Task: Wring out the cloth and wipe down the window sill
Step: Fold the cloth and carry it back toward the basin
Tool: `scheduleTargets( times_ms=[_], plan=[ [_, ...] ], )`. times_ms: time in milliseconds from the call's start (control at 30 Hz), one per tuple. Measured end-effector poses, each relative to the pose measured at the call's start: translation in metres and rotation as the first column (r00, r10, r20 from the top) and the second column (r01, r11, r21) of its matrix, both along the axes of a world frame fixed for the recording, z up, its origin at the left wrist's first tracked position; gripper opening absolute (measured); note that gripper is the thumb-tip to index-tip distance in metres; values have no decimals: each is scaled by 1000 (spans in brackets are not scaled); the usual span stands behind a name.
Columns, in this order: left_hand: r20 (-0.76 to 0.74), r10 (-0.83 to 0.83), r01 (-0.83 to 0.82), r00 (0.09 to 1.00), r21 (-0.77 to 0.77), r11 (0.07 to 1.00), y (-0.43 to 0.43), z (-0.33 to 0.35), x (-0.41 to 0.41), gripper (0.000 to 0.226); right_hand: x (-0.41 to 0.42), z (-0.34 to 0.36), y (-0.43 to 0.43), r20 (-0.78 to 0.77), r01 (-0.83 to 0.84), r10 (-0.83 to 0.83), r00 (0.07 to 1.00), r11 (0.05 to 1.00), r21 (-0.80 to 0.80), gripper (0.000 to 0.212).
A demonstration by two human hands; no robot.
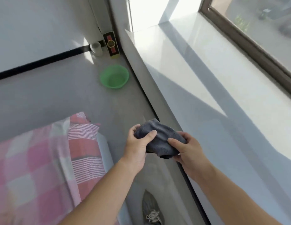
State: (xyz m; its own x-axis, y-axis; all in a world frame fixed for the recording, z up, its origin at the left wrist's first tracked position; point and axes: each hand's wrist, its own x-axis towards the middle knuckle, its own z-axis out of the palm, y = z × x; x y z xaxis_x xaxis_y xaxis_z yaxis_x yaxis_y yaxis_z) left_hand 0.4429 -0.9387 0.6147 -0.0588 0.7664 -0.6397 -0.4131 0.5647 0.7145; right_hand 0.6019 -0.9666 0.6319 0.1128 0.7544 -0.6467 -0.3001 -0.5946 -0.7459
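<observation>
A dark grey cloth (159, 140) is bunched between both hands, above the floor just beside the sill's front edge. My left hand (138, 146) grips its left end with the thumb on top. My right hand (188, 150) grips its right end. The wide white window sill (206, 82) runs from the lower right up to the far corner, glossy and partly sunlit. The window frame (248, 43) borders it on the right.
A green plastic basin (114, 76) stands on the grey floor near the sill's base. Behind it are a small white jar (96, 49) and a dark box (111, 44). A bed with pink checked bedding (44, 159) fills the lower left. A grey shoe (151, 208) shows below.
</observation>
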Motion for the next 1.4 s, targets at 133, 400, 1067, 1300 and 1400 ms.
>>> scheduleTargets(
  times_ms=[133, 400, 1067, 1300, 1400],
  plan=[
    [108, 12, -5, 994, -61, 998, 81, -1, -57, 35, -62, -7, 88, 27, -31, 31, 999, 1000, 6, 22],
    [52, 131, -128, 990, -56, 990, 263, -10, -147, 33, -140, -10, 278, -206, -94, 65, 976, 987, -133, 46],
    [-223, -180, 133, 958, -210, 969, 702, -157, -363, 19, -338, -172, 708, 92, -49, 77, 993, 960, -274, 36],
    [-219, -488, 399, 845, -347, 848, 826, -284, -427, 16, -402, -305, 801, 215, 190, -111, 970, 899, -394, 34],
    [-284, -609, 488, 740, -396, 778, 864, -349, -444, 17, -427, -373, 825, 259, 276, -174, 950, 859, -432, 32]
  ],
)
